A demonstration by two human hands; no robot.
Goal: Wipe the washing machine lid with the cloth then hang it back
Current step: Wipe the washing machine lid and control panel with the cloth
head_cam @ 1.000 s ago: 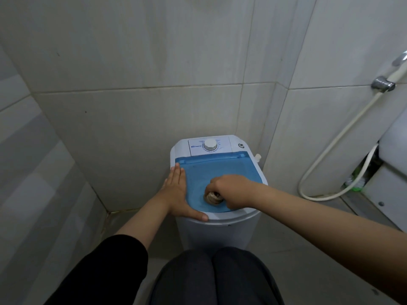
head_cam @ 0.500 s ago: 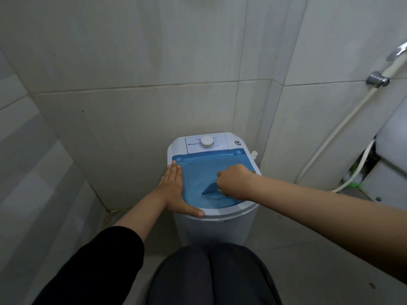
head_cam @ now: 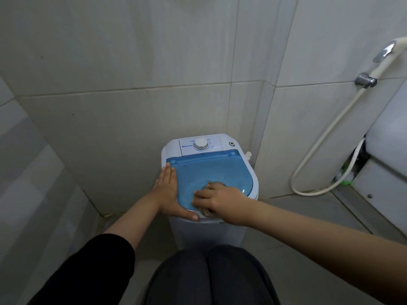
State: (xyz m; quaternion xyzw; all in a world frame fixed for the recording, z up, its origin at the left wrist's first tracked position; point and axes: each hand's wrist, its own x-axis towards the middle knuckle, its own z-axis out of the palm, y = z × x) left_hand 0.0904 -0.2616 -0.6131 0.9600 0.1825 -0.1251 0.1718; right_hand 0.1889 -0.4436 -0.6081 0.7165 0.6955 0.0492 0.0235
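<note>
A small white washing machine (head_cam: 220,230) stands in the tiled corner, topped by a translucent blue lid (head_cam: 211,170). My left hand (head_cam: 168,192) lies flat along the lid's left edge, fingers together, thumb on the front rim. My right hand (head_cam: 217,200) presses a brownish cloth (head_cam: 217,184) onto the front part of the lid; only the cloth's edges show around the fingers. A white dial (head_cam: 200,143) sits on the panel behind the lid.
Tiled walls close in behind and on the left. A white spray hose (head_cam: 326,137) loops down the right wall from a metal holder (head_cam: 365,80). A white fixture (head_cam: 387,150) stands at far right. My knees (head_cam: 209,276) are just before the machine.
My right hand with the cloth has slid from the lid's middle right back toward the front edge. My left hand has stayed flat on the left side.
</note>
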